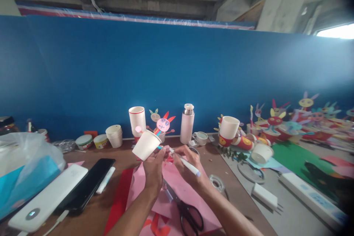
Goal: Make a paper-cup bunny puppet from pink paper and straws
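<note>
My left hand (154,171) is closed around a white paper cup (146,145), tilted above the pink paper. A pink paper rabbit head (163,125) with red ears and a striped neck shows at the cup's rim; I cannot tell whether it is fixed there. My right hand (190,160) grips a white marker pen (190,167) with a lilac end, its tip close to my left fingertips. A small pink piece (166,148) shows between the two hands. Beneath them, black-handled scissors (190,215) lie on pink paper (185,184).
Stacked paper cups (137,121), a pink thermos (187,125) and a clear tape roll (216,183) surround my hands. A power bank (52,195) and phone (85,186) lie left. Several paper-rabbit cups (276,125) and a power strip (311,201) are right. A blue partition (177,66) stands behind.
</note>
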Motion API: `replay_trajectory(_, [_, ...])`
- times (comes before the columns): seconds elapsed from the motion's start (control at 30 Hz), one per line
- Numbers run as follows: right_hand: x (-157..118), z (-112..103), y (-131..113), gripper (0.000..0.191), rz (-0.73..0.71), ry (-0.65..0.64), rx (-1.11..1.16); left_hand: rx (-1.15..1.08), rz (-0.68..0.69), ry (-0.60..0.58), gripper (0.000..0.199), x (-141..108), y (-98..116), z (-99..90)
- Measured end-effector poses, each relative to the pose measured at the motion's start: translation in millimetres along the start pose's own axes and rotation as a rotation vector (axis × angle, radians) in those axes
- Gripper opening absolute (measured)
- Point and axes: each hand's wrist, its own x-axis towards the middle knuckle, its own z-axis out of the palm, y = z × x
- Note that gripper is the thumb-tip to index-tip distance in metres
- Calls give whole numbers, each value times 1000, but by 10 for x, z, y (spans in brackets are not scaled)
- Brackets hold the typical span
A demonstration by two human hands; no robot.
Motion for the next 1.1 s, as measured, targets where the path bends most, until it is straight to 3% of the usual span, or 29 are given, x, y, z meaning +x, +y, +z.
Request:
replay_trajectory(0.13, [3, 27, 10, 10, -22, -14, 30, 19, 4, 1, 20, -8, 8, 9])
replay_trajectory(0.33, [20, 32, 118, 11, 18, 62, -18, -18, -5, 0, 20, -10, 14, 19])
replay_trajectory(0.57, [6, 39, 219, 15, -56, 66, -39, -28, 6, 18, 21, 18, 38, -5])
replay_trajectory(0.73, [-41, -41, 446, 22, -251, -112, -242, -45, 14, 45, 23, 107, 134, -29])
replay_trajectory(0.87, [-193, -150, 681, 36, -310, -259, -438, -59, 62, 43, 25, 175, 255, -43])
replay_trajectory(1.1, [-420, -193, 879, 46, -324, -278, -690, -98, 53, 56, 20, 216, 362, -64])
